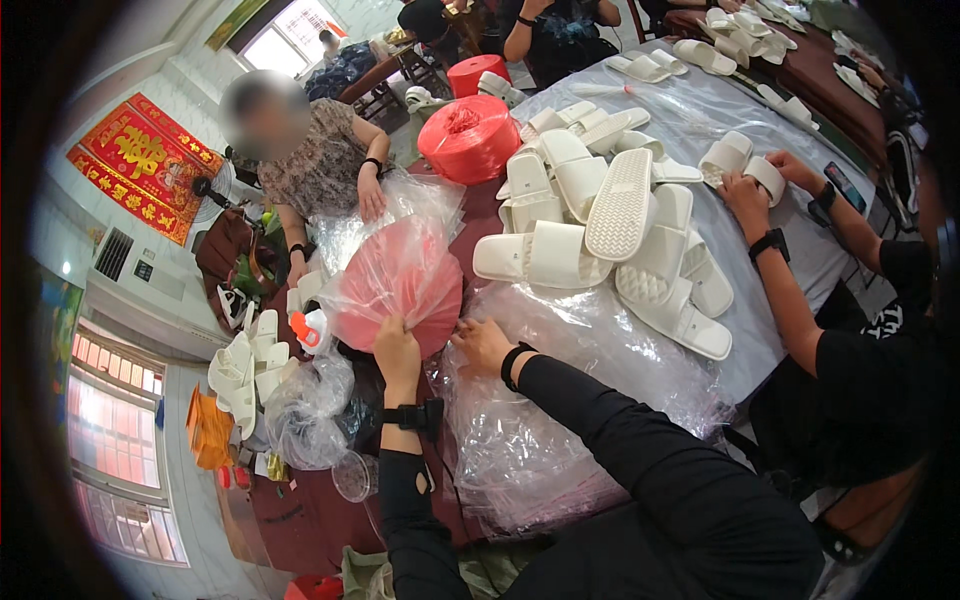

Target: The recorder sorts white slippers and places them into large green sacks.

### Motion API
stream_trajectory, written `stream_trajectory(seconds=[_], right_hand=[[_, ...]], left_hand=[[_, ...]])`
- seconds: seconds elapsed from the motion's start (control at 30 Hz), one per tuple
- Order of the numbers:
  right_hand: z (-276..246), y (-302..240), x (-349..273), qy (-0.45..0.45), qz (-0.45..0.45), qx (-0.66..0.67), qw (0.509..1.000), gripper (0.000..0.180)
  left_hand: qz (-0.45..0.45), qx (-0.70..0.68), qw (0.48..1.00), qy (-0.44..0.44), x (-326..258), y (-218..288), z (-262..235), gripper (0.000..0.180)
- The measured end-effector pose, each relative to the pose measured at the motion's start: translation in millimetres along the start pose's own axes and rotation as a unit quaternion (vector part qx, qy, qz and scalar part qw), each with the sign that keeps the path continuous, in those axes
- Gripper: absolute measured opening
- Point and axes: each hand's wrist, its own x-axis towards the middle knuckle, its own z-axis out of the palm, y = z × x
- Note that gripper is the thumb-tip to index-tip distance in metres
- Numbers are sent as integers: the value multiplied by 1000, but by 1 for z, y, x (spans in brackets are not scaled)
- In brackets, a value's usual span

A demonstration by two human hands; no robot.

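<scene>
My left hand (397,352) is closed on a gathered clear plastic bag (372,268), which fans out away from me. Against the bag shows a broad, round red thing (437,292); I cannot make out its kind. Just right of its edge, my right hand (485,347) holds nothing that I can see, its fingers a little apart. Beneath that hand and wrist spreads a stack of clear plastic bags (560,400). Beyond the stack lies a heap of white slide slippers (625,205), some with textured soles facing up.
A roll of red plastic twine (465,138) stands beyond the bag. Across the table, a person (325,170) rests a hand on clear plastic sheets. At right, another person's hands (765,185) hold white slippers. More slippers (245,370) and crumpled plastic (312,410) lie at left.
</scene>
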Motion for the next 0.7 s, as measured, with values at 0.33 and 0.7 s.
stream_trajectory(seconds=[0.33, 0.7], right_hand=[[-9, -3, -19, 52, 0, 91, 994, 62], [-139, 29, -158, -88, -127, 112, 982, 62]], left_hand=[[-30, 23, 997, -67, -23, 10, -5, 22], [4, 69, 911, -407, -168, 183, -88, 45]])
